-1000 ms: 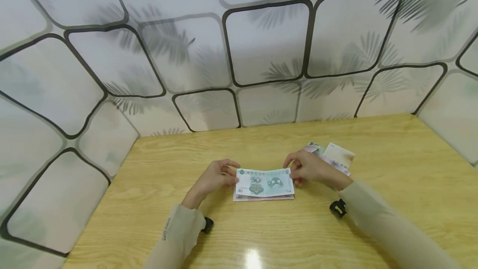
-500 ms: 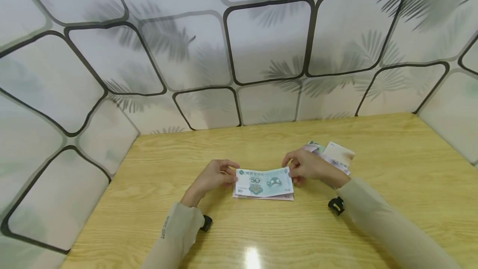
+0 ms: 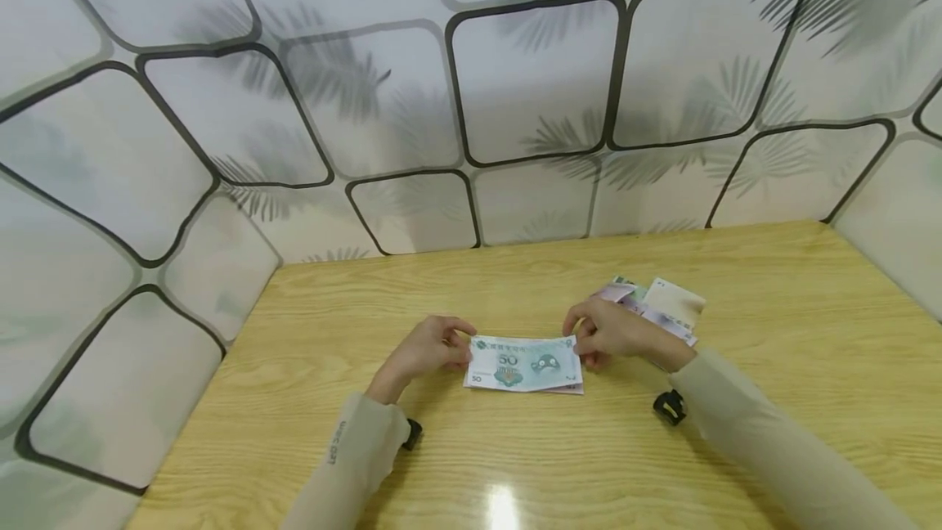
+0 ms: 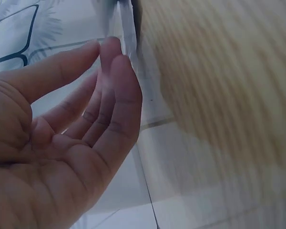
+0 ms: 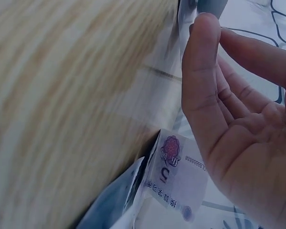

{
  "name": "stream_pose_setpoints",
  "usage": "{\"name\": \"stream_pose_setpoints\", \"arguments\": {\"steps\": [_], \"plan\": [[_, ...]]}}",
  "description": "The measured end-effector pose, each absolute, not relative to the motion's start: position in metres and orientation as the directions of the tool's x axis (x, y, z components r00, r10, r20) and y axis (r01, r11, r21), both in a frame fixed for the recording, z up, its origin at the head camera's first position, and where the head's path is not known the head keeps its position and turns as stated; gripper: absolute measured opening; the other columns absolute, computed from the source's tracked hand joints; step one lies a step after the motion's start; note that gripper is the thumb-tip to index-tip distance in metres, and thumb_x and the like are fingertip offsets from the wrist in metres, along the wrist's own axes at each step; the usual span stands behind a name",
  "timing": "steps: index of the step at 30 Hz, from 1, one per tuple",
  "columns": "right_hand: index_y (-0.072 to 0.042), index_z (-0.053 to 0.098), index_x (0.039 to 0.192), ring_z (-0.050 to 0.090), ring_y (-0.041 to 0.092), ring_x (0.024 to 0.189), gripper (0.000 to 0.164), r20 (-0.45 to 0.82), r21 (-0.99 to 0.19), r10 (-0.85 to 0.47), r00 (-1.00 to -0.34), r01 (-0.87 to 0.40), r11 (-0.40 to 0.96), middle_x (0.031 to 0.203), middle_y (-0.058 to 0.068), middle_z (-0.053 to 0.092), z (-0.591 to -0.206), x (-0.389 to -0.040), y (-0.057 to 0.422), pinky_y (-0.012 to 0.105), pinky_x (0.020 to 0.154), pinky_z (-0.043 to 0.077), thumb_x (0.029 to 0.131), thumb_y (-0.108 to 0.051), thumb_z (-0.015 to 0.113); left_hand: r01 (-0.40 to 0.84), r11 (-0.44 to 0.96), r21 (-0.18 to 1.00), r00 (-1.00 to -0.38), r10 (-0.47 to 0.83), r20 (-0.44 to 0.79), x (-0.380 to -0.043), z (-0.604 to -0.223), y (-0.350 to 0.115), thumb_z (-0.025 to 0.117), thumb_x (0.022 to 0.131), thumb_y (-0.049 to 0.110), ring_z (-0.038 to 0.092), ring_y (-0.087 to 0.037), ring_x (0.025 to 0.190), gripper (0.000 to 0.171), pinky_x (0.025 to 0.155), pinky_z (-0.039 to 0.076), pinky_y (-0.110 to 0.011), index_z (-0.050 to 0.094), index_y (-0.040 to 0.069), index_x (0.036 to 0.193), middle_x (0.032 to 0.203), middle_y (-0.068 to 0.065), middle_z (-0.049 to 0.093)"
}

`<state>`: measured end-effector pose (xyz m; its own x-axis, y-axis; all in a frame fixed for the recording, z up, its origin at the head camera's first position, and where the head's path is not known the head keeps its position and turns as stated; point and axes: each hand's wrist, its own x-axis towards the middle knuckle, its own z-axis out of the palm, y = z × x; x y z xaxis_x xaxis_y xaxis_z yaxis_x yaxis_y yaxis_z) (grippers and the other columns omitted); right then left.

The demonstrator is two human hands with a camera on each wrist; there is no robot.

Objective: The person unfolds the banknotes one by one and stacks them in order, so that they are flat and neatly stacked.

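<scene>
A pale green play banknote printed with 50 [image 3: 524,365] is stretched between both hands in the head view. My left hand [image 3: 425,348] pinches its left edge between thumb and fingers. On the right edge, my right hand [image 3: 612,330] pinches it the same way. Beneath the green note lies a pinkish banknote [image 3: 568,389], mostly covered, with only a thin strip showing along the bottom. Whether the two notes touch all along cannot be told. In the left wrist view, the thumb and fingertips of the left hand [image 4: 86,124] come together at a paper edge.
Behind the right hand lies a loose pile of notes, with a pale brownish note [image 3: 673,303] on top and a purple note [image 5: 169,171] bearing a 5. The wooden table [image 3: 331,301] meets patterned walls [image 3: 530,105] at the back and sides.
The green note has shifted slightly over the pinkish note, so less of that note's lower strip shows. Both hands keep their pinch. The head view has shifted slightly.
</scene>
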<state>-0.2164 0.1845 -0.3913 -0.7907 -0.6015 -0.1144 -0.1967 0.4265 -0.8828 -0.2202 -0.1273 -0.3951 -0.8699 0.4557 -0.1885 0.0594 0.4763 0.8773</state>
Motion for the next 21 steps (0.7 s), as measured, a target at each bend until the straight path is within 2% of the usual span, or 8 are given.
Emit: {"name": "stream_pose_setpoints", "arguments": {"steps": [3,9,15,21], "plan": [[0.014,0.059,0.11,0.066,0.022,0.057,0.019,-0.123,-0.885,-0.597,-0.793,-0.185,0.428,0.065,0.009,0.065,-0.3936,-0.217,0.1855,0.032,0.054,0.058,0.091,0.014,0.058,0.057,0.5,0.864,-0.882,0.43,-0.191,-0.2196,-0.3933,-0.1257,0.064,0.094,-0.009,0.064,-0.015,0.07,0.032,0.063,0.055,-0.026,0.061,-0.012,0.125,0.088,-0.012,0.065],[0.014,0.06,0.11,0.065,0.02,0.057,0.02,-0.096,-0.873,-0.58,-0.809,-0.212,0.44,0.066,0.007,0.065,-0.3944,-0.2183,0.1847,0.031,0.054,0.058,0.09,0.015,0.057,0.052,0.513,0.857,-0.898,0.4,-0.185,-0.2204,-0.3909,-0.1234,0.064,0.095,-0.007,0.065,-0.016,0.077,0.03,0.072,0.059,-0.029,0.063,-0.01,0.125,0.095,-0.012,0.066],[0.014,0.06,0.109,0.064,0.017,0.059,0.02,-0.098,-0.878,-0.563,-0.821,-0.195,0.437,0.067,0.006,0.063,-0.3937,-0.2183,0.1842,0.031,0.056,0.059,0.09,0.016,0.057,0.121,0.496,0.86,-0.905,0.412,-0.111,-0.2234,-0.3904,-0.1225,0.063,0.094,-0.008,0.065,-0.017,0.083,0.029,0.074,0.058,-0.03,0.064,-0.012,0.123,0.097,-0.013,0.069],[0.017,0.059,0.11,0.064,0.017,0.061,0.021,-0.063,-0.912,-0.572,-0.818,-0.185,0.366,0.069,0.009,0.067,-0.3945,-0.2188,0.1881,0.03,0.056,0.059,0.089,0.016,0.059,0.161,0.479,0.863,-0.909,0.413,-0.06,-0.2258,-0.3906,-0.1227,0.065,0.093,-0.007,0.067,-0.02,0.085,0.027,0.074,0.059,-0.033,0.065,-0.012,0.12,0.097,-0.014,0.07]]}}
